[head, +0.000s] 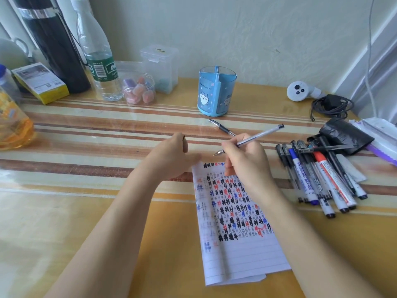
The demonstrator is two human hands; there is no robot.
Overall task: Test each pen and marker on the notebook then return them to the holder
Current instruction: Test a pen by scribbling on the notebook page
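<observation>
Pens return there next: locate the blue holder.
Head view, upper centre: the blue holder stands by the wall, right of the clear box, behind a loose black pen.

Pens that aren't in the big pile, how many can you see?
2. One clear pen is in the right hand by the notebook's top edge; one black pen lies on the table before the blue holder. The left hand grips what looks like a cap.
</observation>
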